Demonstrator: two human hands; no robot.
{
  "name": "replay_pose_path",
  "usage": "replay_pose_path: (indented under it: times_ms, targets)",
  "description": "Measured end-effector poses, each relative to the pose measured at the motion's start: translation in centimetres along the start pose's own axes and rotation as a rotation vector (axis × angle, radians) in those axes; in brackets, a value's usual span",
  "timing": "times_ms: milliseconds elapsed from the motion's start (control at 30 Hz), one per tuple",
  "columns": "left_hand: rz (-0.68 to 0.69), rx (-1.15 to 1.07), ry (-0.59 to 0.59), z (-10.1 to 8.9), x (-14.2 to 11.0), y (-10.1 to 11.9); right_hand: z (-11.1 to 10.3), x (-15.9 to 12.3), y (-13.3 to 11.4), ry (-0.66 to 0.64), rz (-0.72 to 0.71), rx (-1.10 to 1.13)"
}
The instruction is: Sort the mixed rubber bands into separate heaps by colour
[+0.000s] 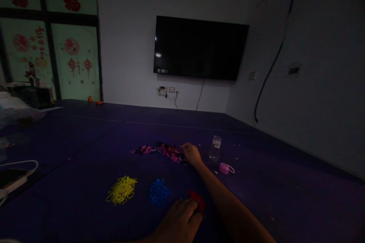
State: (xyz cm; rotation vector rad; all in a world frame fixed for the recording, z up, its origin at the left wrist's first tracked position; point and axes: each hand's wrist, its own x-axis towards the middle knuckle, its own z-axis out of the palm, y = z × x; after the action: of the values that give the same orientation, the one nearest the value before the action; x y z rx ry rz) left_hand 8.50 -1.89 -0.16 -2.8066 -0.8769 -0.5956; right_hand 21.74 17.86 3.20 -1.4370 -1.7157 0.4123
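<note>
My right hand (191,154) reaches forward to a mixed heap of pink and black rubber bands (164,150) on the dark purple floor mat (85,148); its fingers curl at the heap's right end, and what they hold is too small to make out. My left hand (179,222) rests near the bottom edge, fingers bent over a small red pile of bands (197,198). A blue pile (159,192) and a yellow pile (122,190) lie to the left of the red one.
A clear plastic bottle (215,148) stands right of my right hand, with a small pink object (225,168) in front of it. A white cable (19,171) lies at the left edge. A wall television (199,48) hangs ahead.
</note>
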Motion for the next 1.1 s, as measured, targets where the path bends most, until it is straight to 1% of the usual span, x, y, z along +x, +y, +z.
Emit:
replay_pose_path:
  times_ms: [67,133,233,267,333,700,867,900,967,1033,1100]
  targets:
    - [-0.002,0.000,-0.008,0.0,0.0,0.0,0.2,0.4,0.3,0.069,0.054,0.298]
    - [-0.005,-0.006,-0.030,-0.2,0.1,0.1,0.2,0.7,0.4,0.074,0.168,0.622]
    - [-0.014,-0.024,-0.058,-0.6,0.2,0.2,-0.3,1.0,0.4,-0.043,0.380,1.098]
    - [-0.019,-0.030,-0.064,-0.7,0.2,0.2,-0.5,1.1,0.4,-0.082,0.430,1.206]
    - [-0.028,-0.044,-0.081,-1.0,0.2,0.3,-0.9,1.2,0.5,-0.133,0.481,1.321]
    - [-0.047,-0.098,-0.100,-1.2,0.1,0.3,-1.4,1.1,1.0,-0.222,0.501,1.456]
    - [-0.045,-0.098,-0.095,-1.3,0.1,0.3,-1.5,1.2,1.6,-0.262,0.451,1.459]
    - [-0.043,-0.095,-0.088,-1.3,0.1,0.3,-1.4,1.2,1.6,-0.252,0.437,1.428]
    - [-0.039,-0.085,-0.079,-1.3,0.2,0.2,-1.2,1.2,1.5,-0.183,0.412,1.298]
    - [-0.033,-0.075,-0.079,-1.4,0.2,0.3,-1.0,1.1,1.3,-0.082,0.368,1.074]
    - [-0.036,-0.071,-0.077,-1.4,0.2,0.3,-1.0,1.0,1.1,0.004,0.268,0.776]
